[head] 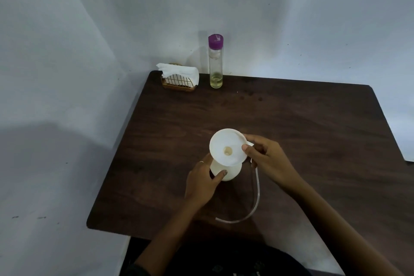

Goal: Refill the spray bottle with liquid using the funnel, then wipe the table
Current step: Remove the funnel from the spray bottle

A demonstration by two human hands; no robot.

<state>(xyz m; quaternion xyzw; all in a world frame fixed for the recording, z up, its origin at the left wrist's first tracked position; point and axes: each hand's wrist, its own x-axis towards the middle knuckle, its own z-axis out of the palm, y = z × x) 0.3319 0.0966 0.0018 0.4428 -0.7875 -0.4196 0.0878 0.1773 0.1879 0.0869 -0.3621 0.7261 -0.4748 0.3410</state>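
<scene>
The dark wooden table [291,141] carried everything, its far edge against a pale wall. Near the middle of its near half stood the white spray bottle [226,171], head removed, with the white funnel [228,147] seated in its neck and the funnel mouth facing up. The left hand [202,182] was wrapped around the bottle's body, thumb across the front, steadying it. The right hand [266,159] pinched the funnel's right rim between thumb and fingers; something white showed under its fingers, probably the sprayer head, though that was hard to tell.

At the far-left corner sat a wire holder of white tissues [180,75], and just beside it, along the far edge, a clear bottle with a purple cap [216,61], capped and holding only a shallow layer of yellowish liquid. A clear dip tube [254,199] curved over the table toward the near edge from under the right hand.

The risks, as I judged them: the funnel looked wide for the narrow bottle, so releasing either hand while pouring could tip it and spill. The loose tube could be snagged by a forearm and dragged off the near edge.
</scene>
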